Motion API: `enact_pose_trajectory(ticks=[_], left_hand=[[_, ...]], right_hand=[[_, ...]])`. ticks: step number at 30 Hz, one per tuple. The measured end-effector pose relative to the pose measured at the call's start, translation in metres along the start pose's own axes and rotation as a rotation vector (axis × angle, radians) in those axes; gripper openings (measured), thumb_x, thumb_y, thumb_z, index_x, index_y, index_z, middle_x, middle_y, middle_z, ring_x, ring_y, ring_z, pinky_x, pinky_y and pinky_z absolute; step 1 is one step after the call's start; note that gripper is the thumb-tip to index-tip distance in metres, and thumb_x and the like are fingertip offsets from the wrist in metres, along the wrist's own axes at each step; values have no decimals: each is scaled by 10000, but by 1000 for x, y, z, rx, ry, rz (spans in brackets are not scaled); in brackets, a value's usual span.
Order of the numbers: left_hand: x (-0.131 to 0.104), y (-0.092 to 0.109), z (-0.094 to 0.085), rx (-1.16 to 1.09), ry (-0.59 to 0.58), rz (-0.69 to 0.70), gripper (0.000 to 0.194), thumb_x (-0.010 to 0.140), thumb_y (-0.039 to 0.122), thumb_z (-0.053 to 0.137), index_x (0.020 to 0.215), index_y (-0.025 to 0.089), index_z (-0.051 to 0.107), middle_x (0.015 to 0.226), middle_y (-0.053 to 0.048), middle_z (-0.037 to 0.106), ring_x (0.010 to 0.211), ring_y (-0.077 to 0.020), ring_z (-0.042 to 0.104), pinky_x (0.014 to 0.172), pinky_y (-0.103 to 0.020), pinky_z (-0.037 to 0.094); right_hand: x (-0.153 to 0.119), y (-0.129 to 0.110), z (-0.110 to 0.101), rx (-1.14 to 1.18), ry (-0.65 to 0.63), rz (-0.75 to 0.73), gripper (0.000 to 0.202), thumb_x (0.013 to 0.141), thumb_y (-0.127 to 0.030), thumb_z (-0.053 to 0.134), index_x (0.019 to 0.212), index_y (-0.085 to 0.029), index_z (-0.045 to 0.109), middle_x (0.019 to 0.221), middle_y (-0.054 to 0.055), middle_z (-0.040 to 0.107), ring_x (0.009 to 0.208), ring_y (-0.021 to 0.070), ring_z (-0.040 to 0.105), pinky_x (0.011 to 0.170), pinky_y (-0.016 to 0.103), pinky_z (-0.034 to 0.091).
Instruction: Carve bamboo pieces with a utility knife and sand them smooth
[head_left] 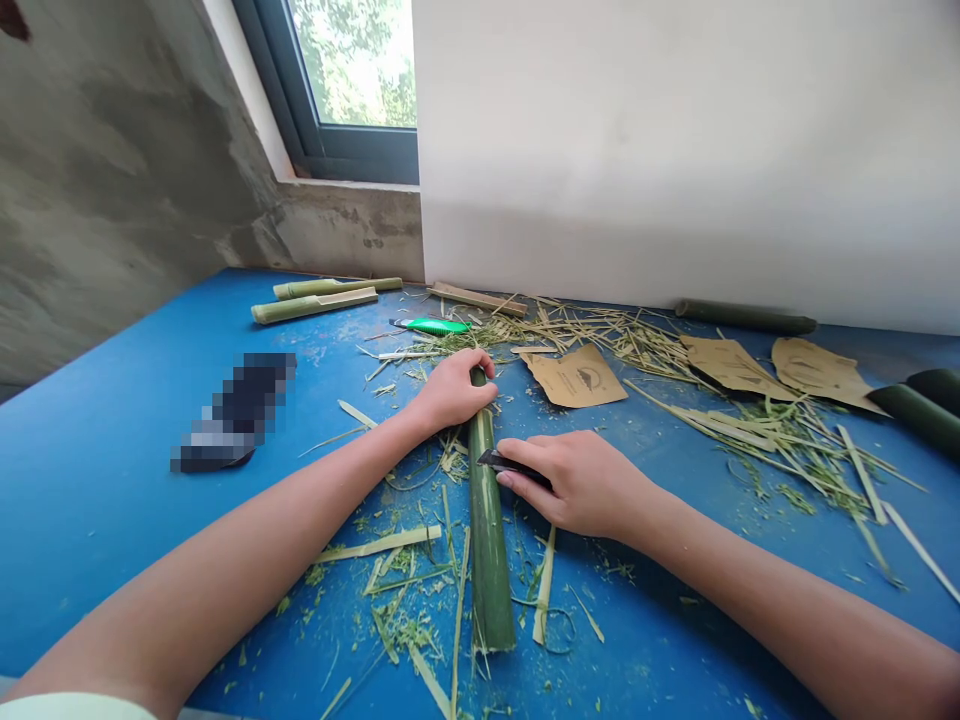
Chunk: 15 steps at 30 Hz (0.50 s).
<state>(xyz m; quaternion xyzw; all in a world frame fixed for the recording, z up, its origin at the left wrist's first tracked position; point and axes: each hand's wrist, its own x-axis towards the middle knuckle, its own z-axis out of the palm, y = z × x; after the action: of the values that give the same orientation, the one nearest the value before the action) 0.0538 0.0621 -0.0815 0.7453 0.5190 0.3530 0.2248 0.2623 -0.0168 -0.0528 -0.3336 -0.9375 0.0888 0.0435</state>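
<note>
A green bamboo piece (491, 560) lies lengthwise on the blue table, with pale scraped streaks along its upper face. My left hand (456, 388) is closed round its far end. From the right, my right hand (574, 480) grips a dark knife (517, 466), its blade tip touching or just over the bamboo's upper part. Thin shavings and pale strips (390, 543) are scattered on both sides of the bamboo.
On the blue table (112, 450) are a green cutter (435, 326), split bamboo pieces (315, 304), a heap of strips (600, 330), brown paper pieces (577, 378) and a pixelated dark object (251, 405). More bamboo (922, 418) lies at the right. A white board (675, 150) stands behind.
</note>
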Motion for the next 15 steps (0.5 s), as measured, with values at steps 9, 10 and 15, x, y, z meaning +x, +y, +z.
enact_pose_trajectory(ticks=[9,10,15], left_hand=[[0,-1,0,-24,-6,-13,133,722,187,600,851,211,577,837,19,601,780,-166,515,722,-296,414],[0,-1,0,-26,-7,-12,131,721,184,601,846,210,574,832,21,597,776,-164,511,720,-294,410],[0,0,-1,-16,-5,-10,120,719,175,604,828,209,569,833,20,596,778,-164,504,727,-295,407]], right_hand=[[-7,-3,-5,57,-76,-61,321,1071,-467,394,1101,-243,621,842,23,712,667,165,593,594,305,225],[-10,-5,-5,72,-92,-83,319,1070,-469,395,1089,-245,621,835,19,707,663,162,586,593,305,224],[-20,-13,-5,66,-120,-154,335,1070,-473,381,1065,-243,624,802,15,678,633,150,546,579,312,198]])
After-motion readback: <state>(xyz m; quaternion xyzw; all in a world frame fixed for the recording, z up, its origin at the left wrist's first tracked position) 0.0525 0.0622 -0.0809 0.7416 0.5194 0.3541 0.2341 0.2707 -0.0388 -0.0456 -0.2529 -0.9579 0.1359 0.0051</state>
